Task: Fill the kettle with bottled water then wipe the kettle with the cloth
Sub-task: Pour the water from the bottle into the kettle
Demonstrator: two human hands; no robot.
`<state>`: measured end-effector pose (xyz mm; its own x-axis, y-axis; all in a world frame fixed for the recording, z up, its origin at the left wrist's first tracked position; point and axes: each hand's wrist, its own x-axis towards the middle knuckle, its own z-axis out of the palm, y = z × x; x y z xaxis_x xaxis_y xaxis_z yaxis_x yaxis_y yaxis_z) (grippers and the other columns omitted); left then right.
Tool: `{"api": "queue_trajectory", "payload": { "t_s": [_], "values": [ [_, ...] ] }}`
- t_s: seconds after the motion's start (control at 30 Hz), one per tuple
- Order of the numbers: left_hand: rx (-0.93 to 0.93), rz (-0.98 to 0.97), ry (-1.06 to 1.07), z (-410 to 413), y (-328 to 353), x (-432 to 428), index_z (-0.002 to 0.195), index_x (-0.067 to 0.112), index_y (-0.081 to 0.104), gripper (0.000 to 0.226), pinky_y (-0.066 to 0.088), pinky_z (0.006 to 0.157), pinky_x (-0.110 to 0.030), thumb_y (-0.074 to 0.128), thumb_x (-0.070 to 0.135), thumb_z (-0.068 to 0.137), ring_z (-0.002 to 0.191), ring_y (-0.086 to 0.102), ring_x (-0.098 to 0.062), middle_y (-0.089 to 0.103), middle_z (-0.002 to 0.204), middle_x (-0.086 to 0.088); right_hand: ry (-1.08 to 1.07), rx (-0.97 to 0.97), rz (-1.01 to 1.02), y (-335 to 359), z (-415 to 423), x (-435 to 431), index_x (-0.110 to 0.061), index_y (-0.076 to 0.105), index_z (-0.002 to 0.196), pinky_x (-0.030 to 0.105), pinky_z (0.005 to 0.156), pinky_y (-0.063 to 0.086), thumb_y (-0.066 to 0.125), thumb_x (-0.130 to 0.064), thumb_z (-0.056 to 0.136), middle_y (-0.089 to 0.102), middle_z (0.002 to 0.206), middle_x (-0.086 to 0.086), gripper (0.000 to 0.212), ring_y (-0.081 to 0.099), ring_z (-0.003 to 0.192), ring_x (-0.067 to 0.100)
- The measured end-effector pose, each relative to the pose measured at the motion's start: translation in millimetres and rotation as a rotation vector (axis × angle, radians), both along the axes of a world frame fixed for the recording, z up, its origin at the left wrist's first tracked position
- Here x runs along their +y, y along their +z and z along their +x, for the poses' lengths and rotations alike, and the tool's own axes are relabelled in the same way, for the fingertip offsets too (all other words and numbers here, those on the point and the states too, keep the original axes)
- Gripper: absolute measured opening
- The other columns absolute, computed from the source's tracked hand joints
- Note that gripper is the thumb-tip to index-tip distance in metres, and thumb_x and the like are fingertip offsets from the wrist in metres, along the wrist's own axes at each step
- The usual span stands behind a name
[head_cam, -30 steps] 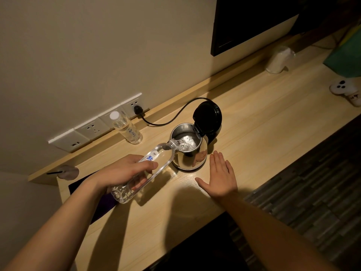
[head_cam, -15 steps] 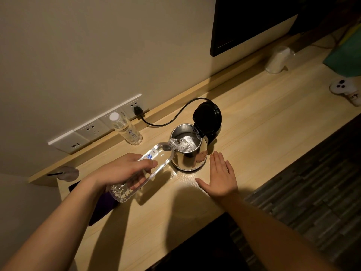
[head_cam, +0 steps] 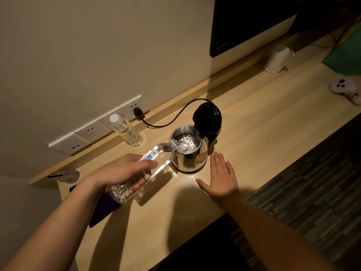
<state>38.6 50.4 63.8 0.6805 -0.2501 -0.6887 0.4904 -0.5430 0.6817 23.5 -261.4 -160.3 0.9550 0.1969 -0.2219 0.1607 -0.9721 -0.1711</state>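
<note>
Currently, reading from left to right:

Cloth: a dark purple cloth (head_cam: pixel 101 210) is lying flat on the desk (head_cam: pixel 263 137), partly hidden beneath the left wrist and the bottle's base, untouched.

Left hand: the left hand (head_cam: pixel 125 171) is gripping the water bottle (head_cam: pixel 144 169) from above, fingers wrapped around its middle and thumb pressing along the side nearest the kettle.

Bottle: it is tilting neck-down, its open mouth just over the kettle's rim beyond the left fingertips; most of the body is looking empty.

Spare bottle: a second capped bottle (head_cam: pixel 127 130) is standing upright by the wall sockets (head_cam: pixel 93 130), behind the left knuckles.

Kettle: the steel kettle (head_cam: pixel 190 153) is sitting between the two hands, its black lid (head_cam: pixel 208 119) standing open, water glinting inside; its cord is running to the wall.

Right hand: the right hand (head_cam: pixel 220 177) is resting palm-down on the desk, fingers straight and close together, holding nothing, its fingertips just beside the kettle's base but apparently not touching.

Progress: filling appears to be nearing its end, judging by the bottle. Remaining: righting the bottle, probably closing the lid, then picking up the cloth and wiping the kettle.
</note>
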Motion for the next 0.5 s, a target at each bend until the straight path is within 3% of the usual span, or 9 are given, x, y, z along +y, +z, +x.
{"api": "queue_trajectory", "payload": {
  "t_s": [0.2, 0.33, 0.5],
  "values": [
    [0.011, 0.003, 0.002, 0.7, 2.4, -1.4, 0.1, 0.003, 0.069, 0.103, 0.051, 0.058, -0.031, 0.074, 0.088, 0.043, 0.067, 0.061, -0.029, 0.069, 0.084, -0.014, 0.005, 0.019, -0.005, 1.0, 0.9, -0.2, -0.009, 0.007, 0.165, 0.045, 0.13, 0.011, 0.021, -0.088, 0.088, 0.002, 0.174, 0.01, 0.111, -0.002, 0.161, 0.024],
    [0.021, 0.003, 0.012, -0.2, 5.6, -3.5, 0.1, 0.001, 0.068, 0.09, 0.05, 0.058, -0.031, 0.075, 0.078, 0.054, 0.071, 0.06, -0.032, 0.068, 0.085, -0.018, 0.004, 0.013, -0.002, 0.7, 0.7, -0.2, -0.009, 0.009, 0.165, 0.044, 0.129, 0.011, 0.024, -0.087, 0.089, 0.004, 0.174, 0.011, 0.11, 0.0, 0.161, 0.025],
    [0.017, -0.005, 0.003, 1.9, 7.6, -3.3, 0.097, 0.003, 0.069, 0.098, 0.05, 0.055, -0.03, 0.075, 0.087, 0.045, 0.064, 0.06, -0.029, 0.067, 0.078, -0.016, 0.006, 0.02, 0.0, -0.4, 1.2, -0.7, -0.009, 0.008, 0.165, 0.043, 0.128, 0.01, 0.025, -0.088, 0.089, 0.003, 0.174, 0.011, 0.111, -0.001, 0.161, 0.024]
  ]
}}
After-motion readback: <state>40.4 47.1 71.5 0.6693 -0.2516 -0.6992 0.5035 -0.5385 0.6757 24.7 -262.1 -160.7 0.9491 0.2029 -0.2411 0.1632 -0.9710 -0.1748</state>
